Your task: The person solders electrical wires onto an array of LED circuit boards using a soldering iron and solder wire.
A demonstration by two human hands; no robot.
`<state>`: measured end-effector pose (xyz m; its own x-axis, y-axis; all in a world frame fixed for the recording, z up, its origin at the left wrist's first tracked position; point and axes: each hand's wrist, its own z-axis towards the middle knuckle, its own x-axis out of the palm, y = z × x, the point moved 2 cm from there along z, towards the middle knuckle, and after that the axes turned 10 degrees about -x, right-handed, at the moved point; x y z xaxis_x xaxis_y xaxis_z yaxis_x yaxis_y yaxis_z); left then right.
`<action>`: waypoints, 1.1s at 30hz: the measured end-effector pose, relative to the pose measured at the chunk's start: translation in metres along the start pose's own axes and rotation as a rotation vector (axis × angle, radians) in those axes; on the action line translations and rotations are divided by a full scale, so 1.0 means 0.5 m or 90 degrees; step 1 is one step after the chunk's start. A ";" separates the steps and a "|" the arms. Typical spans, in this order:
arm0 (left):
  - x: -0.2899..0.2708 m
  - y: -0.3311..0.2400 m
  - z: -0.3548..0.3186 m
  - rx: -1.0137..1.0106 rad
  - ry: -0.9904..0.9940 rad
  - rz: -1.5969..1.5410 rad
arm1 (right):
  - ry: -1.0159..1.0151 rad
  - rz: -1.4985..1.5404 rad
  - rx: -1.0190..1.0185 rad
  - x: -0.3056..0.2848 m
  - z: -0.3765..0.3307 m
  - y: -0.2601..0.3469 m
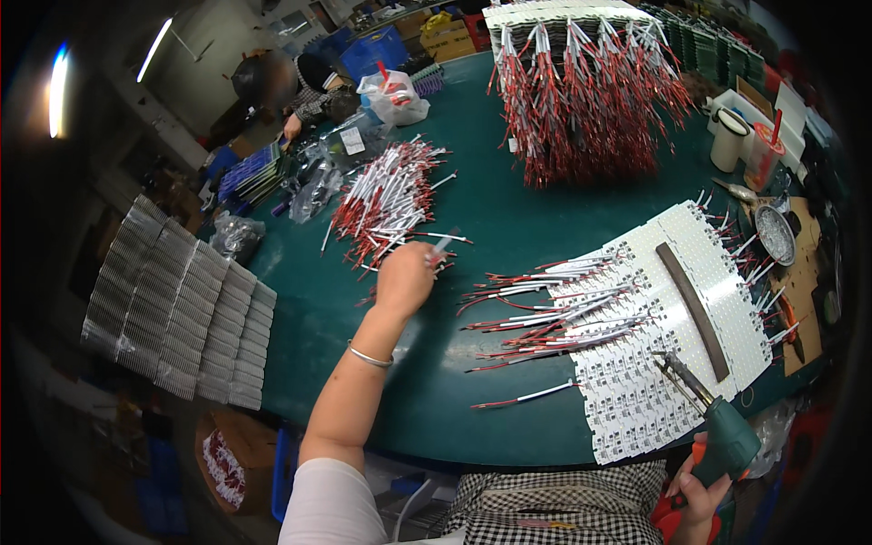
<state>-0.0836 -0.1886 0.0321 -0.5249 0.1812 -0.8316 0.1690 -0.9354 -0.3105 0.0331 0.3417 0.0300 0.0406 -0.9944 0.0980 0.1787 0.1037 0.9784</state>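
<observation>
My left hand [406, 277] is closed in a pinch at the front edge of a loose heap of short red-and-white wires [386, 195]. A white-sleeved wire [442, 245] sticks out from its fingertips. At the lower right my right hand [698, 493] grips a green soldering gun [729, 442], with the metal tip pointing up and left over a sheet of white circuit boards [627, 391]. Several wires [536, 343] extend leftward from these boards, one of them apart from the rest in a lower row. A dark curved bar [693, 313] lies across the boards.
Stacked boards with dense red-and-white wires [590, 109] hang at the back. Ribbed silvery panels [173, 304] stand at the left. A metal dish [775, 234], a white cup [729, 141] and pliers [792, 329] lie along the right. Beyond the green table [481, 200], another person [313, 91] works.
</observation>
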 end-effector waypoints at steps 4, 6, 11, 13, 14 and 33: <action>-0.065 -0.028 -0.015 -0.194 -0.084 -0.239 | -0.034 -0.010 -0.012 0.007 0.007 0.003; -0.079 -0.030 -0.045 -0.331 -0.082 -0.650 | -0.010 -0.005 0.007 -0.007 0.005 -0.006; -0.043 -0.027 -0.128 -0.234 -0.116 -0.814 | 0.009 0.005 0.016 0.001 0.014 -0.010; -0.033 -0.020 -0.126 -0.208 -0.136 -0.783 | 0.026 -0.003 0.015 0.002 0.019 -0.008; -0.032 -0.014 -0.128 -0.212 -0.139 -0.784 | 0.029 0.002 0.011 0.004 0.019 -0.008; -0.084 -0.089 -0.079 -0.165 -0.145 -0.732 | 0.019 0.013 0.027 0.007 0.007 -0.004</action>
<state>-0.0360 -0.1427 0.0629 -0.6099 0.7879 0.0852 -0.3457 -0.1678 -0.9232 0.0296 0.3379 0.0292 0.0724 -0.9910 0.1128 0.1353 0.1218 0.9833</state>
